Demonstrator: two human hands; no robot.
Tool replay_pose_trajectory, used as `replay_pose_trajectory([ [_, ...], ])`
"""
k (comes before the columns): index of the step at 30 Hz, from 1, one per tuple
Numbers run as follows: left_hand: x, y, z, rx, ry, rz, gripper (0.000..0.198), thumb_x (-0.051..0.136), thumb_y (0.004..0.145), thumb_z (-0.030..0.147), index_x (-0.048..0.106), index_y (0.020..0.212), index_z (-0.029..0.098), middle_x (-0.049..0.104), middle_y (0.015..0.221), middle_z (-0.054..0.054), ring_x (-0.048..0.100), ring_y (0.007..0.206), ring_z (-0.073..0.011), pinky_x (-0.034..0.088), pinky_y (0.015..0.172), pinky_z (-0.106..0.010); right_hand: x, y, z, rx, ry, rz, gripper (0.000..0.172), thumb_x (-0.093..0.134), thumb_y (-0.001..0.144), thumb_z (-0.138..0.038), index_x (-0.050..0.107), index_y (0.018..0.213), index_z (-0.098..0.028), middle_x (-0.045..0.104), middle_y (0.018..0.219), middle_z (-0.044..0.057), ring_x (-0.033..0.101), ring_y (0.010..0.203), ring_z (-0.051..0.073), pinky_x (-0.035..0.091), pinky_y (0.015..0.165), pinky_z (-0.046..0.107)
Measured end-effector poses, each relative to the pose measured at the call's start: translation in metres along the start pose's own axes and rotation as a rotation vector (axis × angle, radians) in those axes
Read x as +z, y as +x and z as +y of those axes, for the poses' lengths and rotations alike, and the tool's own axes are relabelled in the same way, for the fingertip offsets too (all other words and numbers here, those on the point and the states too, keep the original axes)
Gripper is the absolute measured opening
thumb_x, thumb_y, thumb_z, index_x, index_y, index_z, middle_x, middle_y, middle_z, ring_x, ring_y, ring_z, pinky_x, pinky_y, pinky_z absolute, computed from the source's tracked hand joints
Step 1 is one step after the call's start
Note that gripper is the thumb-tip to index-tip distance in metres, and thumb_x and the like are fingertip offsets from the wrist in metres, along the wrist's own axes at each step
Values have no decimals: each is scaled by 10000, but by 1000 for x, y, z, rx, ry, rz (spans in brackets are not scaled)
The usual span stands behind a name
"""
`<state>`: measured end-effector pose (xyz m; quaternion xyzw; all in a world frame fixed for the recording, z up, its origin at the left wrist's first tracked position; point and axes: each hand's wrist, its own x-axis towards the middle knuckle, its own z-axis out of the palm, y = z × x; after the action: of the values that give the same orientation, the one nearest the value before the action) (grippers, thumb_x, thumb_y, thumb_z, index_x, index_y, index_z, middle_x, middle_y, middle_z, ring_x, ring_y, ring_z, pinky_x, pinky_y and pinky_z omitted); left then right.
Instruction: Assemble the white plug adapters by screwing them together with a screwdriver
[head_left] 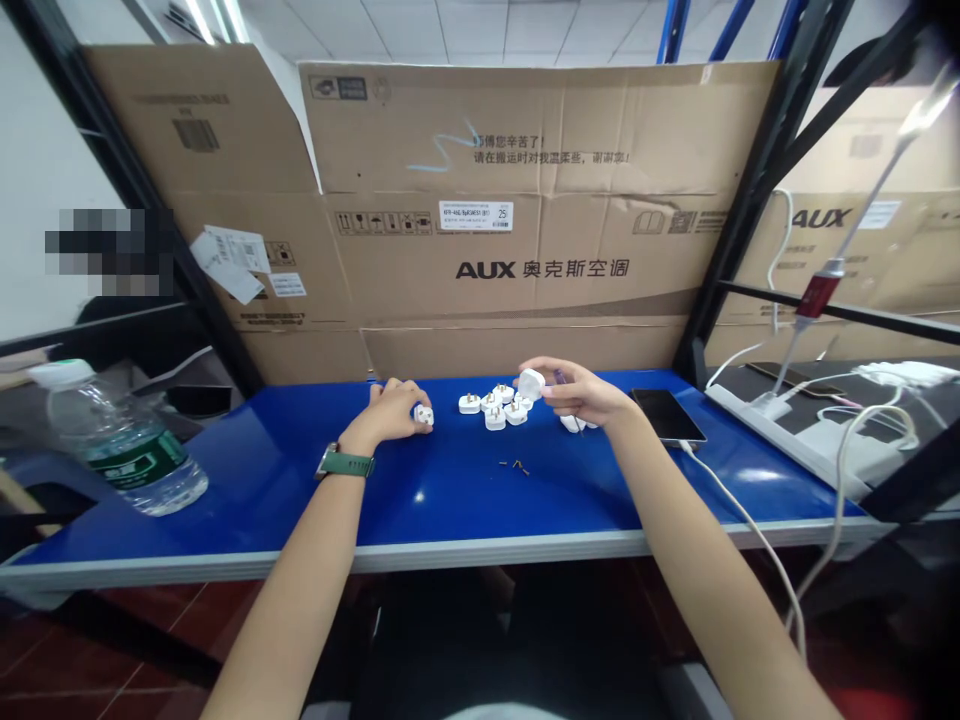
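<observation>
On the left of the blue table, my left hand (394,408) is closed on a small white plug piece (424,415), held low at the tabletop. My right hand (577,393) pinches a white plug cover (531,384) between thumb and fingers, raised above the table. A thin dark tool, perhaps a screwdriver (559,377), also pokes out from its fingers. Between the hands lie several white plugs (493,418) with metal pins showing. More white plug parts (573,424) sit below my right hand, partly covered by it. Several small brass-coloured screws (519,466) lie nearer the front edge.
A phone or tablet (667,415) with a white cable lies right of my right hand. Farther right is a white power strip (787,440) with cables. A water bottle (127,440) stands tilted at the left. Cardboard (510,300) walls off the back.
</observation>
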<state>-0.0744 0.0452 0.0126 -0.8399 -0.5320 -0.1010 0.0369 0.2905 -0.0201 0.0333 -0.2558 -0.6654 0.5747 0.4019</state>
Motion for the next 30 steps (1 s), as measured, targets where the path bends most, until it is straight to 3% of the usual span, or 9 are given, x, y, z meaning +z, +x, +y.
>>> replay_pose_trajectory([
  [6,-4,4,26,179,-176,188,450,750,805,506,668,1177,265,737,1161,-48,653,1084,-285,424,970,-388,2,2,2,42,-38,24,499,742,853,-455,634,1271,-205,642,816,3,180,455,25,159,402,209],
  [8,3,9,35,240,-272,231,509,789,777,520,671,1187,242,733,1189,-55,673,1058,-268,458,941,-356,5,6,6,49,-150,80,504,740,851,-467,645,1269,-202,652,810,1,264,444,29,215,405,205],
  [10,12,13,43,283,-388,225,562,834,736,512,681,1190,220,740,1178,-59,685,1032,-255,486,932,-344,9,12,13,4,-320,136,497,789,801,-410,681,1236,-196,702,916,29,452,515,61,356,467,215],
  [12,22,15,50,324,-490,190,589,866,709,484,694,1200,209,740,1194,-62,684,1057,-251,494,958,-342,12,20,21,-127,-518,150,448,825,741,-285,726,1166,-183,731,1088,71,651,817,159,507,692,267],
  [14,28,16,57,358,-559,136,595,887,690,460,714,1200,208,747,1186,-60,683,1069,-254,496,965,-343,16,26,29,-234,-666,120,414,770,760,-162,734,1171,-198,725,1195,83,657,1089,232,515,904,341],
  [16,31,15,63,372,-616,76,599,899,677,440,728,1204,212,758,1158,-53,684,1062,-258,502,950,-343,20,30,35,-322,-752,55,447,696,781,-64,731,1199,-218,713,1231,85,639,1174,242,487,1004,381],
  [21,31,13,68,387,-724,-30,602,910,653,440,744,1179,200,765,1117,-46,682,1019,-257,503,909,-342,31,32,41,-432,-876,-108,530,592,802,47,735,1217,-252,683,1272,82,626,1213,227,489,1040,383],
  [30,34,15,64,372,-874,-188,565,928,613,428,751,1091,183,763,1100,-54,689,1041,-272,512,911,-357,37,39,52,-398,-929,-186,558,611,798,47,751,1232,-276,716,1309,58,646,1245,230,498,1045,364],
])
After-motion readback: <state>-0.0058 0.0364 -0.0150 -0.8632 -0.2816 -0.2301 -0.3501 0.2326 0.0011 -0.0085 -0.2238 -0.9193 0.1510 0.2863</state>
